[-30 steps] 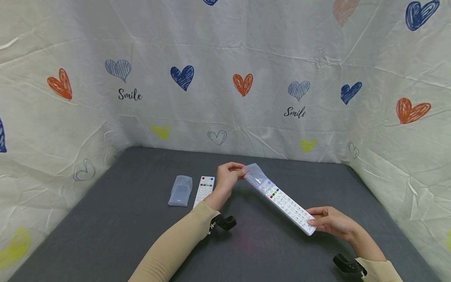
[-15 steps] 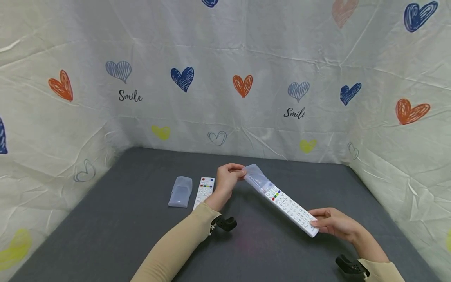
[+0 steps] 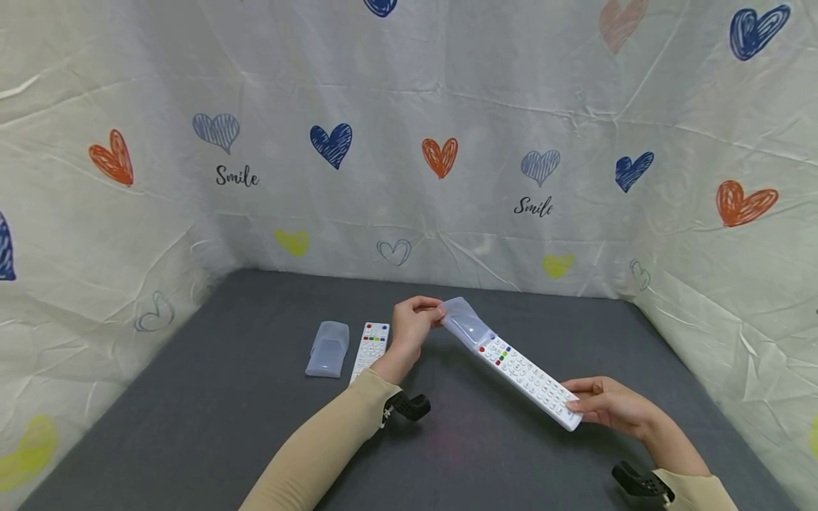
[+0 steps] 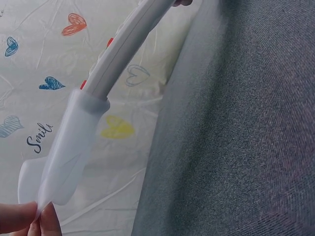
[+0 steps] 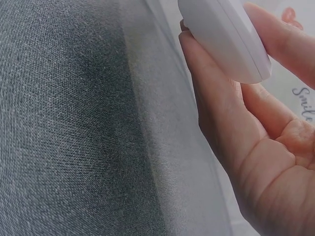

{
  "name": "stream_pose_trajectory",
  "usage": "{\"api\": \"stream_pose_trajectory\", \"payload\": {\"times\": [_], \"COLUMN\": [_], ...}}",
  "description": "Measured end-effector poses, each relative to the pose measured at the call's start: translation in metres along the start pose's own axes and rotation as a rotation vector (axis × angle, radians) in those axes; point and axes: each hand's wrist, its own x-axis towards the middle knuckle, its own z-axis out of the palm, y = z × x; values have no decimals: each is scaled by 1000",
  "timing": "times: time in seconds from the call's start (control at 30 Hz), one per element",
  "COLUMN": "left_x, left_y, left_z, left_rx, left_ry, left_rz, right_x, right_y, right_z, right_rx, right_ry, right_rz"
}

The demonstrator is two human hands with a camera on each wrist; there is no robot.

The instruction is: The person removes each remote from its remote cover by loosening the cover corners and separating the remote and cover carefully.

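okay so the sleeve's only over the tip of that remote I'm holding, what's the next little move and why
Probably pull the translucent sleeve a bit further along the white remote toward the right hand. The sleeve covers only the far end and most buttons are bare. The left hand pinches the sleeve's closed end, and the right hand holds the remote's near end, which can brace it.

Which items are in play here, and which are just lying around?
In play: white remote held by right hand; translucent sleeve on its far end, pinched by left hand.
Lying about: second remote, spare sleeve, both on the grey table.
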Motion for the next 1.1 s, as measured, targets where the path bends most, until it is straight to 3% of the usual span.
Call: {"api": "stream_pose_trajectory", "payload": {"times": [0.27,0.5,0.7,0.9,1.1], "left_x": [-1,6,5,2,1], "left_y": [0,-4,-7,-5,-4], "left_z": [-1,-13,-16,-16,-17], "left_rx": [2,9,42,58,91], "left_ry": [20,88,47,35,15], "left_rz": [-8,28,15,24,4], "right_x": [-1,-11,-9,0,12], "right_y": [2,5,0,-4,-6], "right_z": [-4,-14,-11,-4,4], "right_rx": [-26,-41,-37,-49,-1], "right_ry": [8,23,96,208,248], "right_rz": [21,46,39,87,93]}}
